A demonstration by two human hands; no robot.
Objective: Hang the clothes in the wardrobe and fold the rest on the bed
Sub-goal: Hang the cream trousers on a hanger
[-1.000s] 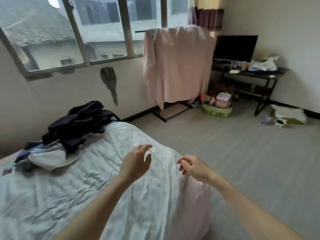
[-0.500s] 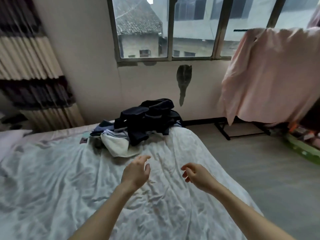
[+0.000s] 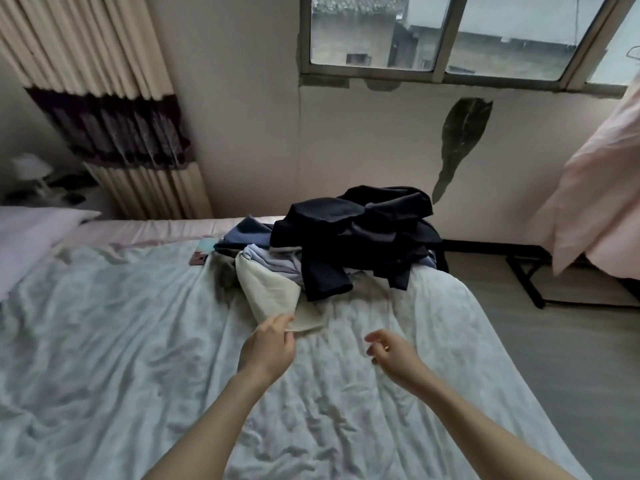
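Observation:
A heap of clothes (image 3: 349, 244) lies at the far side of the bed (image 3: 121, 341), dark navy garments on top, blue and grey ones beneath. A cream garment (image 3: 270, 289) spills out of the heap toward me. My left hand (image 3: 270, 344) pinches the near edge of this cream garment. My right hand (image 3: 391, 351) hovers a little to the right over the sheet, fingers loosely curled, holding nothing.
A pillow (image 3: 31, 233) lies at the bed's left end. Striped curtains (image 3: 114, 109) hang at the back left beside the window (image 3: 450, 32). A pink sheet (image 3: 602, 195) drapes over a black rack (image 3: 533, 282) on the floor at right.
The view has swung left from the room toward the bed and heap. My left hand has reached forward and taken hold of the cream garment's edge; my right hand stays free.

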